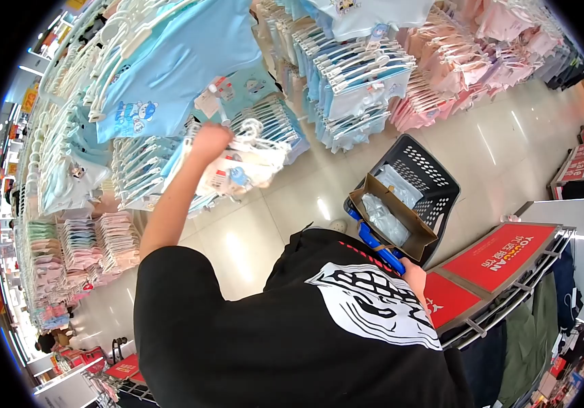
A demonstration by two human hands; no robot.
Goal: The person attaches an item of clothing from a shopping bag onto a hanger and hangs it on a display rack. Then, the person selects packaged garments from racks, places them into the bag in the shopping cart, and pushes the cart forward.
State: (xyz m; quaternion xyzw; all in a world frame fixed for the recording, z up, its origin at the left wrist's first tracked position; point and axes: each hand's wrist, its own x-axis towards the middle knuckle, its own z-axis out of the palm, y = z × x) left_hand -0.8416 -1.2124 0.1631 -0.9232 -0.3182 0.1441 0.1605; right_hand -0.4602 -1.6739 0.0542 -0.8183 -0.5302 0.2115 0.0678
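My left hand (211, 141) is raised at the clothes rack, its fingers closed at the hanger tops of a cream garment (254, 166) with a tag on it. Just above it hangs a large light blue shirt (176, 68) with a small printed figure. Blue garments on white hangers (139, 166) are close beside the hand. Lower right, my right hand (414, 277) is wrapped round the blue handle (381, 250) of a black basket (435, 173). Inside the basket is an open cardboard box (411, 217) holding plastic-wrapped packets (385, 219).
More racks of blue garments (353, 88) and pink garments (448, 61) stand at the top. On the right, a metal rail (509, 299) with red signs (506, 255) and dark clothes is near my right arm. Pastel clothes (88, 248) hang low on the left.
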